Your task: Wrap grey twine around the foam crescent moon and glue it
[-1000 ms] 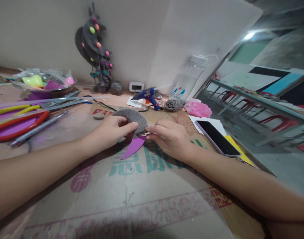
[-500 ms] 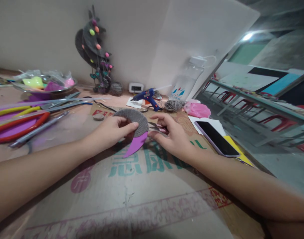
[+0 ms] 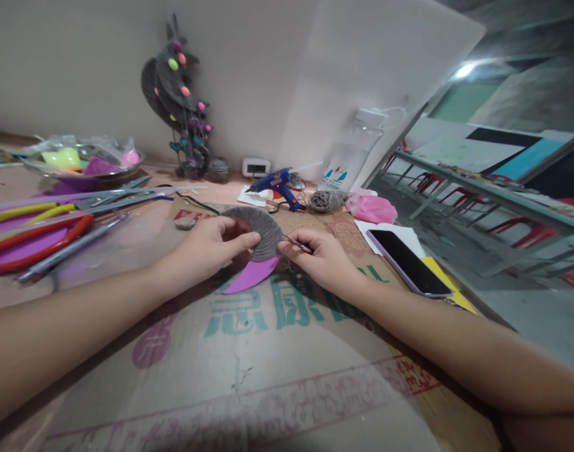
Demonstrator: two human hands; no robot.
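Observation:
My left hand [image 3: 214,243] pinches a crescent-shaped piece [image 3: 266,237] between thumb and fingers, above the cardboard. Grey yarn is wound closely round its upper part, while the lower tip [image 3: 253,275] is bare purple. My right hand [image 3: 320,256] is closed at the crescent's right edge, gripping small pink-handled snips [image 3: 298,243]. The snips are mostly covered by the fingers, and only a thin dark part shows. Behind my hands lies a ball of grey yarn [image 3: 327,200].
A printed cardboard sheet [image 3: 211,383] covers the table. Beyond are a blue glue gun [image 3: 280,183], a water bottle [image 3: 355,147] and a pink bag [image 3: 372,208]. A phone [image 3: 409,260] lies right; red-handled pliers [image 3: 70,242] and a bowl [image 3: 86,179] are left. Decorated crescents [image 3: 171,88] lean at the back.
My right hand's fingers have closed round the snips, which stood with blades apart earlier. The crescent has turned slightly, its purple tip swinging left.

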